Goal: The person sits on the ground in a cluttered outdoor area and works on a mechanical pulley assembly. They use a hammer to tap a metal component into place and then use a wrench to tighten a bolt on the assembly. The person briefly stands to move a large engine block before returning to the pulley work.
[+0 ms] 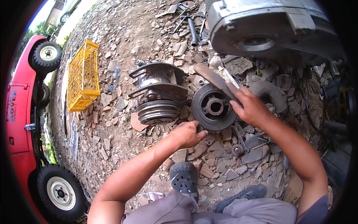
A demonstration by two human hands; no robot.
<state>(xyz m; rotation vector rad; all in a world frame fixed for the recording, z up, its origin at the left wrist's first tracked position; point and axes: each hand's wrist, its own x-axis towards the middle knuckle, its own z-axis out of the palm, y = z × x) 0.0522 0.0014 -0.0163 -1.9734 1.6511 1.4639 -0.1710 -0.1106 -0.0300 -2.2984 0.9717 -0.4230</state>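
Your right grip (250, 106) is closed around a brown bar (212, 79), which slants past the upper right rim of a pulley (209, 108), its free end pointing away from you and to the left. The pulley lies on the ground (123, 22) in front of you, its round face and central hole turned up. Your left grip (191, 134) is at the pulley's lower left rim, fingers bent and thumb apart from them; I cannot tell whether it grasps the rim or just rests against it.

To the left of the pulley you have a compressor (158, 89), its grooved wheel toward the ground's near edge. A wrench (241, 140) lies near the pulley on its near right side, one end just beside a round fitting (237, 149). Beyond your right grip there is a white tube (228, 77), and farther right a ridged hose (274, 95). A large casing (276, 37) takes up the ground's far right corner, with a black handle (192, 31) to its left. Toward the ground's left edge you see a yellow crate (89, 91), a blue cord (115, 78) near it, and a red vehicle (23, 112) farther out.
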